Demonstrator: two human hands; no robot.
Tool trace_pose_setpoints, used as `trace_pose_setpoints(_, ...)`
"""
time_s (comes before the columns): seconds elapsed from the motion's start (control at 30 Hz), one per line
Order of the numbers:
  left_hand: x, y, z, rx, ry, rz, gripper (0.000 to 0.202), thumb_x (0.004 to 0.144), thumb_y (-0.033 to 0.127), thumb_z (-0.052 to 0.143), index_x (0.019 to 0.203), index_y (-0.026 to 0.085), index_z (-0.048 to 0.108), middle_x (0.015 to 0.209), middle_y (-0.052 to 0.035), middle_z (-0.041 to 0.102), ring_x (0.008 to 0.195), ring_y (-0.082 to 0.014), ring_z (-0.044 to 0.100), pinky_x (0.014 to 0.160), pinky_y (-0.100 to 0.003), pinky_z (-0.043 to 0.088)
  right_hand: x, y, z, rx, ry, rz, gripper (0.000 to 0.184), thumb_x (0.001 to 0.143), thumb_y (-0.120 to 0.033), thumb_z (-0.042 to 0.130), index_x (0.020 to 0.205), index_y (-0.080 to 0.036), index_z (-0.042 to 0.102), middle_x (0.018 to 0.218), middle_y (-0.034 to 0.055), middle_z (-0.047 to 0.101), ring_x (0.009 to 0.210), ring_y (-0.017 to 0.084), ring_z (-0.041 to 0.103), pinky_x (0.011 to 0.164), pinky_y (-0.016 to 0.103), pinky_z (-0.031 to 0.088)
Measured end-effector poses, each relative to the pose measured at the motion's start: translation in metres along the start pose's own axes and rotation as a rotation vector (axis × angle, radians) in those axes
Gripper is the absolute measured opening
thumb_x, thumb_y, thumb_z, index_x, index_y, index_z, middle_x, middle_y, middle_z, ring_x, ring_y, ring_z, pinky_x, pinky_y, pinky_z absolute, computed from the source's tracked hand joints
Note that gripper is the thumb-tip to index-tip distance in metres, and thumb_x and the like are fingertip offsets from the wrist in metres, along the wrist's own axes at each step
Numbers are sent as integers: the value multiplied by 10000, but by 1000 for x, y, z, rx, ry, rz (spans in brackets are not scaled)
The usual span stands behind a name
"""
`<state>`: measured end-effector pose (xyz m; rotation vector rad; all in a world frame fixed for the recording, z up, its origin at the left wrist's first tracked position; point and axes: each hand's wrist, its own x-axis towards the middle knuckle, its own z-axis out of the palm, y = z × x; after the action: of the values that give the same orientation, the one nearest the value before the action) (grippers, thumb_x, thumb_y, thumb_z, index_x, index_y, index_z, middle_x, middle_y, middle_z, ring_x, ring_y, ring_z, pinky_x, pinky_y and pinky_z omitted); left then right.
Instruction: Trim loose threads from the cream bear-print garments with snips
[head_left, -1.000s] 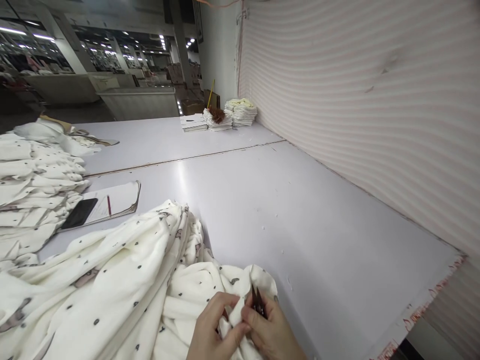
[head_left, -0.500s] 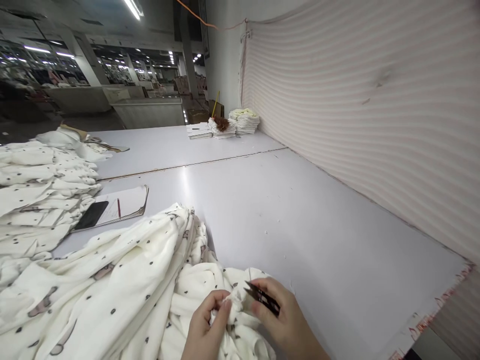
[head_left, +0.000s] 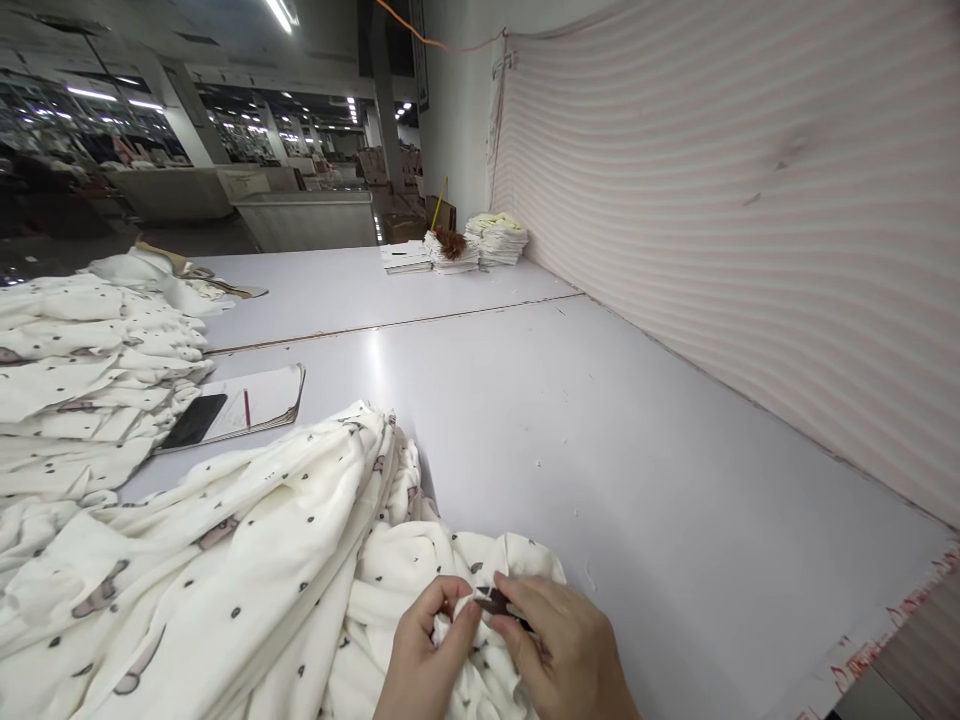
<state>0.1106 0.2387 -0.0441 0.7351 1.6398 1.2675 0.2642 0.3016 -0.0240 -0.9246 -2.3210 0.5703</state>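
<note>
A white spotted garment [head_left: 247, 570] lies bunched on the grey table [head_left: 600, 440] in front of me. My left hand [head_left: 424, 660] pinches a fold of its cloth near the bottom edge of the view. My right hand [head_left: 570, 655] is closed round small dark thread snips [head_left: 501, 603], whose tips touch the pinched fold right beside my left fingertips.
A stack of the same white spotted garments [head_left: 82, 370] sits at the left. Beside it lies a clipboard with papers [head_left: 259, 400], a black phone [head_left: 193, 421] and a red pen on it. Folded piles [head_left: 480, 240] stand at the far end by the striped wall [head_left: 750, 200].
The snips have dropped from a raised, tilted position onto the pinched fold. My two hands have come closer together. The view shifted slightly.
</note>
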Motion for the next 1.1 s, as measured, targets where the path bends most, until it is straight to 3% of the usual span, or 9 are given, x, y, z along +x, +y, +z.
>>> trace_pose_setpoints(0.17,0,9,1,-4,-62,14,345,751,518,643,738,175,610,610,43,454,598,-131,421,600,-230,370,-2,0,-4,-5,-35,31,258,874,-187,514,1072,-200,680,881,80,746,751,220,689,654,287,504)
trace_pose_setpoints(0.33,-1,14,-2,32,-97,70,303,779,488,620,807,196,692,712,2,557,701,-173,518,682,-252,426,0,3,-8,284,-52,322,207,901,-278,528,960,-230,721,875,45,751,780,197,697,673,240,524)
trace_pose_setpoints(0.43,-2,16,-4,15,-132,88,312,799,485,591,848,203,713,774,-21,615,771,-203,570,731,-272,452,0,5,-12,396,-87,396,207,899,-300,542,963,-222,723,925,54,749,841,203,696,714,237,537)
trace_pose_setpoints(0.6,-2,16,-2,-6,-106,36,322,779,488,619,862,188,703,783,-25,642,777,-207,580,706,-269,464,-5,0,-13,274,-65,246,219,847,-255,592,1038,-231,695,945,51,742,822,200,695,708,245,540)
trace_pose_setpoints(0.7,-3,14,0,23,-85,73,291,772,473,632,799,189,693,751,-13,611,742,-194,562,715,-267,453,-7,-3,-9,92,-10,103,260,843,-220,565,1082,-200,666,917,69,737,782,208,688,684,270,522)
trace_pose_setpoints(0.83,-3,13,2,81,-72,120,277,787,454,612,758,188,683,733,-15,598,725,-196,546,731,-279,444,-6,-5,-6,-86,-32,-15,263,873,-206,511,1088,-190,661,891,92,741,746,218,684,649,283,493)
trace_pose_setpoints(0.97,-3,13,2,109,-77,131,302,794,475,607,709,190,663,691,1,554,686,-178,526,713,-266,428,-7,-1,-6,-144,10,52,233,894,-208,487,1022,-199,682,829,67,741,685,212,683,612,280,474)
trace_pose_setpoints(1.1,-3,13,1,114,-72,150,299,788,478,616,714,192,666,687,-1,556,689,-181,530,690,-257,426,-11,1,-7,-9,10,135,199,894,-253,499,990,-225,671,834,42,735,704,193,682,618,254,484)
